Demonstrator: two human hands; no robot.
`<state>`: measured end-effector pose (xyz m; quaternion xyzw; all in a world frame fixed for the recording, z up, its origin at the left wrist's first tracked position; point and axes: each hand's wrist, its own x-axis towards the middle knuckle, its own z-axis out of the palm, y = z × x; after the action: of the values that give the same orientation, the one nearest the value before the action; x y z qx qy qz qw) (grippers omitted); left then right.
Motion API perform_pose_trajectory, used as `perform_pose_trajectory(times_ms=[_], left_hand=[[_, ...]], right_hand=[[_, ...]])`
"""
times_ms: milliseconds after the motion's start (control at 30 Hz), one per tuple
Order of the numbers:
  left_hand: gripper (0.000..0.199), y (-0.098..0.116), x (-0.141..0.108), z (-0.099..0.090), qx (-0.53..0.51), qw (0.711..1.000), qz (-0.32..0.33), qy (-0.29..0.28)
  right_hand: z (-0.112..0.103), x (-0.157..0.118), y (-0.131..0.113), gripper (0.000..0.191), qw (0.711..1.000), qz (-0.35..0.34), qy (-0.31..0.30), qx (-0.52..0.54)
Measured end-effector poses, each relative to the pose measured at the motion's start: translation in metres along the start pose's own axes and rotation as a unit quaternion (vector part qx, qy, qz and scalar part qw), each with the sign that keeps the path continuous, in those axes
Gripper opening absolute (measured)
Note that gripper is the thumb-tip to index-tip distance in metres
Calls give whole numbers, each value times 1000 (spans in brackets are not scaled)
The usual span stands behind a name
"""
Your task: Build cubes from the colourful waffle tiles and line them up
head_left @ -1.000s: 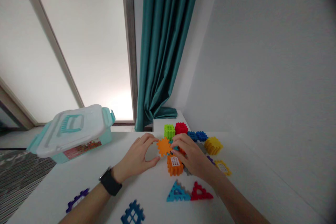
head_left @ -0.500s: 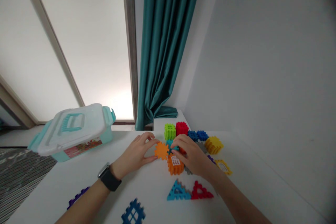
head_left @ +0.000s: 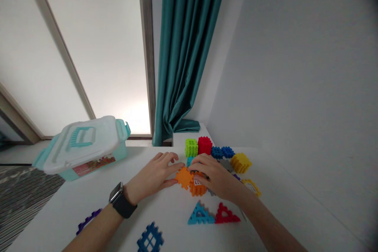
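My left hand (head_left: 158,173) pinches a flat orange toothed tile (head_left: 183,177) between thumb and fingers. That tile lies against the left side of an orange block with a white window panel (head_left: 198,189). Curled over this block and the tile's right edge is my right hand (head_left: 214,175); what its fingertips grip is partly hidden. A teal piece (head_left: 189,161) shows just behind the fingers. Further back stand a lime green block (head_left: 191,148) and a red block (head_left: 204,145).
A lidded storage box (head_left: 88,145) stands at left. Blue pieces (head_left: 223,152), a yellow block (head_left: 241,163) and a yellow frame (head_left: 251,187) lie at right. Nearer are a blue triangle (head_left: 201,215), a red triangle (head_left: 226,215), a dark blue window tile (head_left: 150,238) and a purple piece (head_left: 88,220).
The orange tile has shifted slightly right and nearer me, up against the orange block. My right fingers have moved from the teal piece towards the tile's edge.
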<state>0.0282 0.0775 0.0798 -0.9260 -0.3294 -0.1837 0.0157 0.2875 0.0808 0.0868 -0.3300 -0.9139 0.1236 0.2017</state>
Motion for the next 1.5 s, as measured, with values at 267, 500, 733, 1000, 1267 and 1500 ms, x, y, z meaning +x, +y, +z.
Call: perform_pose_trajectory(times_ms=[267, 500, 733, 1000, 1267, 1500], left_hand=[[36, -2, 0, 3, -14, 996, -42, 78], [43, 3, 2, 9, -24, 988, -78, 130], [40, 1, 1, 16, 1, 986, -98, 134], [40, 8, 2, 20, -41, 986, -107, 122], [38, 16, 4, 25, -67, 985, -118, 110], [28, 14, 4, 29, -75, 985, -118, 98]], right_hand=[[1, -2, 5, 22, 998, 29, 49, 7], [11, 1, 8, 18, 989, 39, 136, 53], [21, 1, 4, 19, 987, 42, 149, 35], [13, -1, -1, 30, 993, 5, 111, -40], [10, -3, -1, 28, 996, 24, 73, -43], [-10, -12, 27, 32, 996, 56, 65, -5]])
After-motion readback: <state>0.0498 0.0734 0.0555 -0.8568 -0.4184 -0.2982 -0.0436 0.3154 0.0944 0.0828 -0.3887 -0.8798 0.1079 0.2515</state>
